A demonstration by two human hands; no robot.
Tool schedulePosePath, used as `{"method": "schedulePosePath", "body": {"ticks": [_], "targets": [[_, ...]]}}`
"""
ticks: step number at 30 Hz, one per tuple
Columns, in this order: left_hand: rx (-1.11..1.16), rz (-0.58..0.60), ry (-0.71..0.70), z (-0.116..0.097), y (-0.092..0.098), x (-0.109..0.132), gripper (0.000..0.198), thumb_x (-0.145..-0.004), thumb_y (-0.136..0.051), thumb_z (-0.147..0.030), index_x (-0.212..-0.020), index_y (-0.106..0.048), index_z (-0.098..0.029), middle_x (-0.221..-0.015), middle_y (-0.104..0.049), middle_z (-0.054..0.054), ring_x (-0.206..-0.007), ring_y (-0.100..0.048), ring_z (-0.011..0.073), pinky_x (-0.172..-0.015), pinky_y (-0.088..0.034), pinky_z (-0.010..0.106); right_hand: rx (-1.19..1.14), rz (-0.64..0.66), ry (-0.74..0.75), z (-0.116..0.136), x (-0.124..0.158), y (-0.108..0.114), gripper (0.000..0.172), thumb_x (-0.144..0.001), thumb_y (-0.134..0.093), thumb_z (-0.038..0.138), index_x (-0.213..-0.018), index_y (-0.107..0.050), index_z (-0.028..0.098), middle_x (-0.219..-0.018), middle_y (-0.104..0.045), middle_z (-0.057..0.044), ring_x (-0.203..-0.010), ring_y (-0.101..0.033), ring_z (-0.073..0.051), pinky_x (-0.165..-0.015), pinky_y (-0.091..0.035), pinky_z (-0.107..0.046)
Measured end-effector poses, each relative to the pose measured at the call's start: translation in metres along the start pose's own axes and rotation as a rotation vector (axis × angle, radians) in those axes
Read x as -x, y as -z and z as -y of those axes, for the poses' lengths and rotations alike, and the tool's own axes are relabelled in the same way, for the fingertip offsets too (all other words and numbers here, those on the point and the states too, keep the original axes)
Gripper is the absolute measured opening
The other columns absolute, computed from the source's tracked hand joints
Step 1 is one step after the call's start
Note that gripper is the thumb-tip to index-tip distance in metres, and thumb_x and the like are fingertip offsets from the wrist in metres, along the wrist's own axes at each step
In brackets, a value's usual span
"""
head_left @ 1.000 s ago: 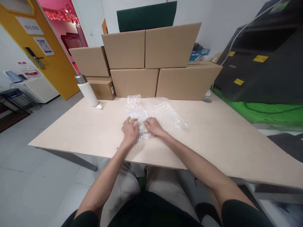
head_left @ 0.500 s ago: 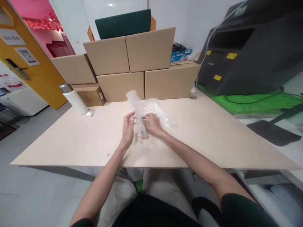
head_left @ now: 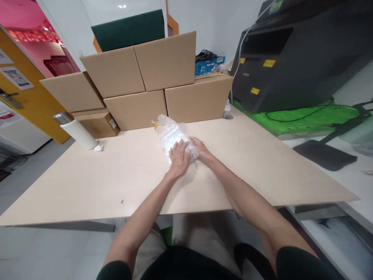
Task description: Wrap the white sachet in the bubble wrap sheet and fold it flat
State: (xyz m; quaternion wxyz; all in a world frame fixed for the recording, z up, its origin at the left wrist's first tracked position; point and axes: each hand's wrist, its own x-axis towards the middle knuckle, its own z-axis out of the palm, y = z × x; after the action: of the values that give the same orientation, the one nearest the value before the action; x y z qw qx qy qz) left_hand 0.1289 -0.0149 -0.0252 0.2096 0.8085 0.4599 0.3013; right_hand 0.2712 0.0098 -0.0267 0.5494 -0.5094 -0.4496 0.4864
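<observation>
A bundle of clear bubble wrap (head_left: 168, 134) lies on the table in front of me, folded over and slanting from far left to near right. A bit of orange (head_left: 155, 126) shows at its far left end; what is inside the wrap I cannot make out. My left hand (head_left: 179, 157) lies flat on top of the near part, fingers stretched and a little apart. At the bundle's right edge, my right hand (head_left: 201, 149) grips the bubble wrap, its fingertips partly hidden by the film.
Cardboard boxes (head_left: 136, 111) are stacked along the table's far side, a dark green box (head_left: 129, 30) on top. A white bottle with a metal cap (head_left: 78, 132) stands at left, a crumpled white scrap (head_left: 98, 148) beside it. A black printer (head_left: 262, 74) is at right.
The bubble wrap, upright between my hands with a loose sheet behind, now lies folded flat. My left hand has moved right onto it, and my right hand has shifted to its right edge.
</observation>
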Motion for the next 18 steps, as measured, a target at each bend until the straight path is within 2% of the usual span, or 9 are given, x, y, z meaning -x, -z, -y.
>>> {"method": "schedulePosePath", "body": {"ticks": [2, 3, 6, 9, 13, 18], "targets": [[-0.021, -0.001, -0.001, 0.001, 0.002, 0.001, 0.047, -0.1, -0.036, -0.042, -0.144, -0.047, -0.027, -0.162, -0.031, 0.005, -0.153, -0.017, 0.0267, -0.121, -0.012, 0.054, -0.206, 0.03, -0.132, 0.008, -0.001, -0.003, 0.026, -0.084, -0.063, 0.038, -0.1, -0.067, 0.017, -0.09, -0.073, -0.006, -0.082, -0.067, -0.02, -0.078, -0.053, -0.031], [-0.041, 0.001, -0.012, 0.001, 0.003, 0.002, 0.046, -0.099, -0.039, -0.041, -0.143, -0.048, -0.027, -0.161, -0.033, 0.006, -0.152, -0.019, 0.0268, -0.121, -0.012, 0.053, -0.294, 0.055, -0.187, 0.012, 0.0, -0.005, 0.028, -0.086, -0.063, 0.043, -0.094, -0.067, 0.016, -0.083, -0.072, -0.006, -0.075, -0.067, -0.019, -0.073, -0.054, -0.03], [-0.088, 0.02, -0.072, -0.001, 0.009, 0.01, 0.043, -0.097, -0.046, -0.039, -0.138, -0.052, -0.028, -0.157, -0.041, 0.004, -0.149, -0.026, 0.0267, -0.119, -0.016, 0.052, -0.478, 0.142, -0.296, 0.024, 0.001, -0.01, 0.037, -0.088, -0.061, 0.052, -0.087, -0.066, 0.015, -0.073, -0.071, -0.006, -0.067, -0.066, -0.019, -0.069, -0.055, -0.032], [-0.097, 0.08, -0.171, -0.003, 0.019, 0.023, 0.042, -0.097, -0.047, -0.041, -0.136, -0.054, -0.028, -0.153, -0.046, 0.005, -0.146, -0.031, 0.0266, -0.116, -0.022, 0.05, -0.475, 0.153, -0.371, 0.029, 0.003, -0.013, 0.028, -0.09, -0.064, 0.042, -0.085, -0.066, 0.014, -0.069, -0.071, -0.006, -0.063, -0.065, -0.019, -0.066, -0.055, -0.031], [-0.144, 0.166, -0.259, -0.003, 0.032, 0.039, 0.04, -0.095, -0.05, -0.04, -0.133, -0.056, -0.027, -0.151, -0.049, 0.005, -0.144, -0.034, 0.0276, -0.114, -0.024, 0.049, -0.473, 0.097, -0.325, 0.028, 0.003, -0.018, 0.011, -0.085, -0.069, 0.023, -0.085, -0.067, 0.012, -0.07, -0.072, -0.006, -0.064, -0.067, -0.018, -0.066, -0.055, -0.029], [-0.152, 0.266, -0.282, -0.001, 0.04, 0.045, 0.038, -0.094, -0.052, -0.038, -0.131, -0.058, -0.03, -0.149, -0.052, 0.004, -0.143, -0.035, 0.0291, -0.114, -0.025, 0.052, -0.636, 0.068, -0.262, 0.025, -0.007, -0.017, 0.009, -0.087, -0.064, 0.021, -0.091, -0.067, 0.014, -0.073, -0.073, -0.005, -0.07, -0.07, -0.021, -0.074, -0.057, -0.036]]}}
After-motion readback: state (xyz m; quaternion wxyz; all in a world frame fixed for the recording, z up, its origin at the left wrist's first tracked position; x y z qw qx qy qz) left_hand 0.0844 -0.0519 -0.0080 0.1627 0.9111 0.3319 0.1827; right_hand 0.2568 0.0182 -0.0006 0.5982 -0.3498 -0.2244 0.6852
